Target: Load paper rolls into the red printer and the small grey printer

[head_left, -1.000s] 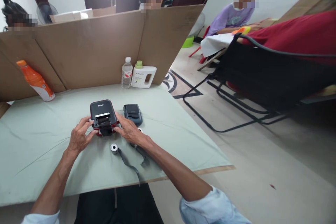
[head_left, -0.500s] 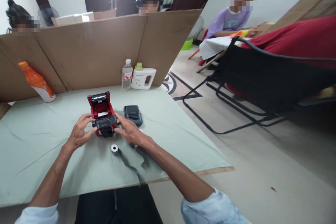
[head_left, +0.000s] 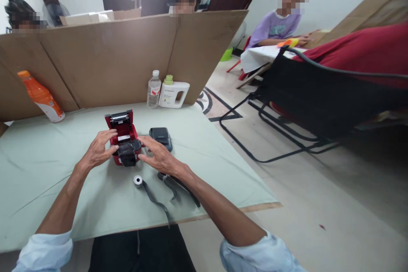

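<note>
A small red-and-black printer point(head_left: 125, 127) sits on the table with its lid tilted up and back. Over its front lies a wide dark film or ribbon point(head_left: 128, 154). My left hand point(head_left: 99, 149) is at the printer's left side, fingers stretched and the thumb apart from them. On the other side, my right hand point(head_left: 159, 155) has its fingertips by the printer's right edge, thumb and fingers spread. Whether the fingertips press on the printer is hard to tell. Closer to me lies a small roll point(head_left: 138, 181) with a dark strip trailing from it.
Behind my right hand is a dark boxy device point(head_left: 161, 137). Another dark strip point(head_left: 174, 187) lies beside my right forearm. At the cardboard partition point(head_left: 117, 63) stand an orange bottle point(head_left: 43, 97), a water bottle point(head_left: 154, 89) and a white jug point(head_left: 172, 93). A folding chair point(head_left: 312, 89) stands at right.
My left hand has shifted up a little along the printer's side, its fingers loosening from the dark front part. My right hand has barely moved. The printer stays in place, lid up.
</note>
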Available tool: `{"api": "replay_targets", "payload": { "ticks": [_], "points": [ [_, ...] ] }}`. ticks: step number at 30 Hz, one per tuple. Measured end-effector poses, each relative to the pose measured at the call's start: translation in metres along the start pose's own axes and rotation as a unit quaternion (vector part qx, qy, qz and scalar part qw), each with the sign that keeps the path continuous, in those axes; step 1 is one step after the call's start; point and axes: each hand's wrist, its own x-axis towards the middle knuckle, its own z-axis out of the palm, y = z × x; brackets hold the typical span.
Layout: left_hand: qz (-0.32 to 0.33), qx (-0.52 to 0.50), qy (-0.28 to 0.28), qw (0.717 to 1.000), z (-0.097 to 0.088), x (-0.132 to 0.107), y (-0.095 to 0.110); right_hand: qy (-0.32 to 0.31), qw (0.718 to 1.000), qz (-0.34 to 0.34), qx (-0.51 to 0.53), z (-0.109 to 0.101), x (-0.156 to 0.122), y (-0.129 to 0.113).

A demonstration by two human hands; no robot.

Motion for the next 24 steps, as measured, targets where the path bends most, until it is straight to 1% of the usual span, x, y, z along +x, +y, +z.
{"api": "replay_targets", "payload": {
  "ticks": [3,4,6,9,13,18,21,24],
  "points": [
    [0.017,0.022,-0.075,0.997,0.000,-0.005,0.012,-0.003,0.999,-0.019,-0.032,0.000,-0.001,0.005],
    [0.016,0.037,-0.093,0.995,0.001,-0.007,0.016,-0.007,0.999,-0.022,-0.041,0.001,-0.001,0.007],
    [0.009,0.067,-0.106,0.992,0.004,-0.009,0.022,-0.017,0.998,-0.021,-0.055,0.001,-0.001,0.008],
    [0.003,0.084,-0.088,0.993,0.009,-0.011,0.026,-0.026,0.997,-0.010,-0.071,0.000,-0.001,0.007],
    [0.024,0.060,-0.044,0.997,0.017,-0.011,0.028,-0.030,0.997,0.008,-0.073,0.000,0.000,0.004],
    [0.029,0.041,-0.009,0.999,0.020,-0.007,0.033,-0.012,0.997,0.011,-0.073,0.001,0.004,0.004],
    [0.020,0.017,0.012,1.000,0.019,-0.001,0.033,0.004,0.996,-0.003,-0.085,-0.001,0.014,0.000],
    [-0.003,-0.025,0.028,0.999,0.017,0.006,0.031,0.020,0.997,-0.010,-0.078,-0.004,0.030,-0.007]
  ]
}}
